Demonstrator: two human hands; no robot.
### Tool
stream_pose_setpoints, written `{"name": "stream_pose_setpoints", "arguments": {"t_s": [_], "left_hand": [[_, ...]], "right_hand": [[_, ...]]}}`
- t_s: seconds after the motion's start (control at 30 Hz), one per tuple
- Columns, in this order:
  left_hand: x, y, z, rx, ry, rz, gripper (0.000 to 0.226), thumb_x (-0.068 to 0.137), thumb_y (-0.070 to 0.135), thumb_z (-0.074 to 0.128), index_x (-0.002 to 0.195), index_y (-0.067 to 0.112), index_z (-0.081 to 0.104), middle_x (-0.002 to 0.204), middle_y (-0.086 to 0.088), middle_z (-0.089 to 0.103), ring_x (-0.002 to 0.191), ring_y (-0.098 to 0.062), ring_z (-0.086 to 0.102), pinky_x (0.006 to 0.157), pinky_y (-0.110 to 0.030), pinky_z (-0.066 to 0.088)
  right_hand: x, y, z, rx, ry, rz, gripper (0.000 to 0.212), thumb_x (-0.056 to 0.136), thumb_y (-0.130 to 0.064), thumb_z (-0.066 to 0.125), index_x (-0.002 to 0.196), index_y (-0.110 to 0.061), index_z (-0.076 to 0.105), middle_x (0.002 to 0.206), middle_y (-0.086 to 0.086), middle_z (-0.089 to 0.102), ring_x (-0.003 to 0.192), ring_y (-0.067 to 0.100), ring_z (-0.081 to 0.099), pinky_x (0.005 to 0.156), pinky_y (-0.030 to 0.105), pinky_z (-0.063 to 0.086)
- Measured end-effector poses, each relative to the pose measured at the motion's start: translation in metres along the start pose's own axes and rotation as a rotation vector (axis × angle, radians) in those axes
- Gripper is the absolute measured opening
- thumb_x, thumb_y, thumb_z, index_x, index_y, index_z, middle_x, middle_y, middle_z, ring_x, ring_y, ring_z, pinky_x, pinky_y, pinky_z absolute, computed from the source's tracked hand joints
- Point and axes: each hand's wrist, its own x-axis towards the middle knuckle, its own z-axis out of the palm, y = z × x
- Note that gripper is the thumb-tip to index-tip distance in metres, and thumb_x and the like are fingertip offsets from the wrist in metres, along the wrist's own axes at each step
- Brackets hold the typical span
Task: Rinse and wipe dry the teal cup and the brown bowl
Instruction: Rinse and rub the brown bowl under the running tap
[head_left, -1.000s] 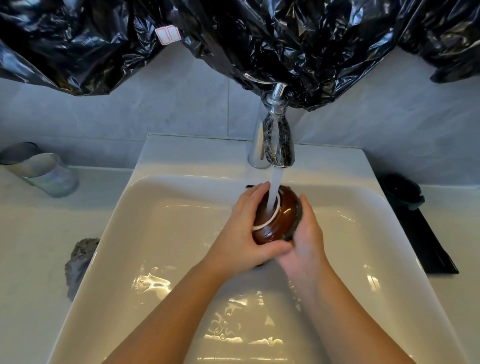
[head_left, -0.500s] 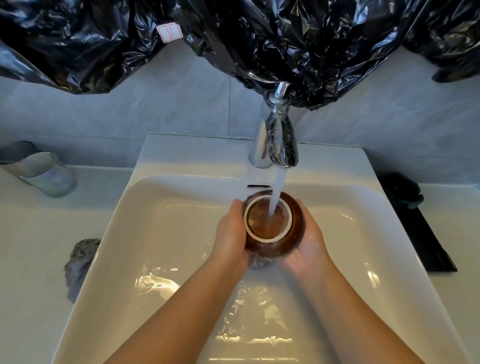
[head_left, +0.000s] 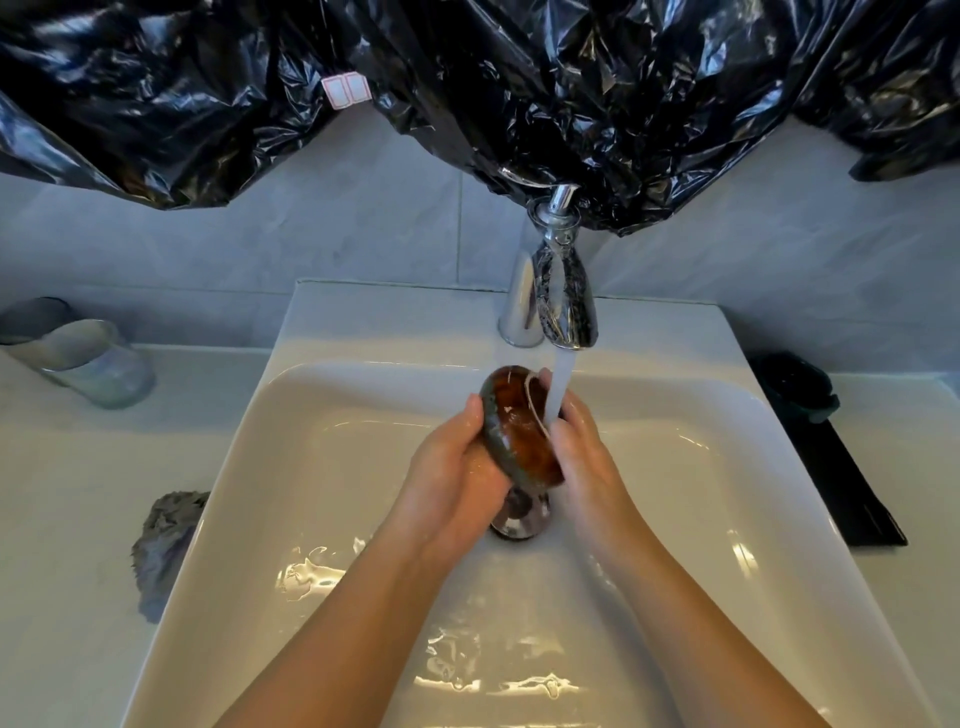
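Half a second ago the brown bowl sat bottom-up with its foot ring facing the camera and the water striking that ring; now it is tipped on edge between the hands, with the foot ring turned toward the right hand and the rim side against the left hand. The left hand cups the bowl, with its thumb pressed on the outer wall (the other fingers are hidden behind the bowl). The right hand holds the base side with curled fingers, so both hands grasp the bowl. The water stream from the faucet beyond the hands runs down beside the foot ring onto the right fingers. Just below the hands, toward the person, is the drain of the white sink. Well off to the right of the right hand, the teal cup sits on a black mat. Well off to the left of the left hand lie a grey cloth and, farther back, a glass tumbler. Black plastic sheeting hangs above.
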Motion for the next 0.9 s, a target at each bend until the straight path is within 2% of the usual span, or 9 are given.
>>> {"name": "stream_pose_setpoints", "arguments": {"t_s": [0.1, 0.17, 0.27, 0.33, 0.47, 0.6, 0.7, 0.8, 0.9], "left_hand": [[-0.002, -0.005, 0.004, 0.123, -0.071, 0.048, 0.044, 0.101, 0.027, 0.030, 0.130, 0.001, 0.051, 0.123, -0.016, 0.064, 0.116, -0.027, 0.060, 0.100, -0.040, 0.047], [-0.002, -0.010, 0.005, 0.266, -0.090, 0.096, 0.040, 0.099, 0.027, 0.038, 0.128, 0.003, 0.053, 0.114, -0.013, 0.067, 0.111, -0.026, 0.062, 0.099, -0.040, 0.048], [-0.002, -0.019, 0.008, 0.513, -0.130, 0.124, 0.047, 0.091, 0.035, 0.044, 0.132, 0.013, 0.052, 0.117, -0.018, 0.066, 0.112, -0.029, 0.059, 0.102, -0.052, 0.043], [-0.004, -0.023, 0.009, 0.578, -0.127, 0.130, 0.048, 0.090, 0.036, 0.045, 0.134, 0.017, 0.052, 0.123, -0.014, 0.064, 0.117, -0.025, 0.059, 0.103, -0.049, 0.043], [-0.006, -0.023, 0.009, 0.578, -0.087, 0.179, 0.048, 0.087, 0.036, 0.045, 0.127, 0.012, 0.057, 0.118, -0.012, 0.067, 0.112, -0.023, 0.063, 0.098, -0.038, 0.049], [-0.007, -0.019, 0.015, 0.528, 0.065, 0.195, 0.040, 0.086, 0.044, 0.047, 0.102, 0.017, 0.071, 0.108, -0.015, 0.070, 0.106, -0.027, 0.065, 0.098, -0.046, 0.048], [-0.006, -0.014, 0.015, 0.565, 0.133, 0.148, 0.038, 0.097, 0.047, 0.041, 0.100, 0.025, 0.072, 0.101, -0.006, 0.074, 0.098, -0.022, 0.069, 0.095, -0.043, 0.051], [-0.006, -0.013, 0.015, 0.604, 0.128, 0.194, 0.036, 0.101, 0.039, 0.036, 0.097, 0.031, 0.071, 0.089, 0.002, 0.075, 0.090, -0.014, 0.070, 0.085, -0.029, 0.053], [-0.010, -0.017, 0.017, 0.689, 0.137, 0.330, 0.038, 0.102, 0.029, 0.033, 0.097, 0.024, 0.070, 0.081, 0.006, 0.072, 0.083, -0.008, 0.069, 0.075, -0.020, 0.053]], "right_hand": [[-0.001, -0.007, 0.005, -0.028, -0.053, -0.044, 0.042, 0.081, -0.063, 0.050, 0.122, -0.056, 0.046, 0.129, -0.023, 0.049, 0.121, -0.015, 0.047, 0.097, 0.008, 0.039], [0.002, -0.008, 0.007, 0.064, -0.019, -0.008, 0.041, 0.083, -0.053, 0.050, 0.123, -0.042, 0.050, 0.123, -0.013, 0.057, 0.117, -0.004, 0.055, 0.093, 0.012, 0.044], [0.008, -0.019, 0.008, 0.327, 0.166, 0.298, 0.022, 0.090, -0.043, 0.054, 0.098, -0.029, 0.069, 0.092, -0.002, 0.070, 0.092, 0.015, 0.067, 0.076, 0.024, 0.052], [0.013, -0.020, 0.002, 0.482, 0.220, 0.498, 0.030, 0.089, -0.044, 0.055, 0.079, -0.023, 0.073, 0.077, 0.001, 0.071, 0.075, 0.015, 0.068, 0.075, 0.031, 0.051], [0.017, -0.013, -0.006, 0.602, 0.220, 0.603, 0.044, 0.094, -0.048, 0.049, 0.079, -0.016, 0.074, 0.077, 0.004, 0.073, 0.077, 0.019, 0.068, 0.080, 0.036, 0.050], [0.016, -0.011, 0.000, 0.529, 0.242, 0.541, 0.040, 0.099, -0.043, 0.044, 0.091, -0.014, 0.071, 0.091, 0.011, 0.072, 0.092, 0.026, 0.067, 0.090, 0.038, 0.051], [0.012, -0.013, 0.002, 0.306, 0.263, 0.280, 0.032, 0.101, -0.025, 0.043, 0.079, -0.023, 0.066, 0.082, -0.002, 0.068, 0.081, 0.011, 0.064, 0.074, 0.023, 0.050], [0.007, -0.010, 0.005, 0.148, 0.219, 0.072, 0.038, 0.104, -0.018, 0.038, 0.077, -0.030, 0.062, 0.073, -0.016, 0.065, 0.072, -0.002, 0.060, 0.066, 0.012, 0.046], [0.009, -0.015, 0.014, 0.338, 0.227, 0.269, 0.039, 0.099, -0.029, 0.042, 0.071, -0.023, 0.068, 0.065, -0.006, 0.068, 0.069, 0.012, 0.067, 0.060, 0.023, 0.049]]}}
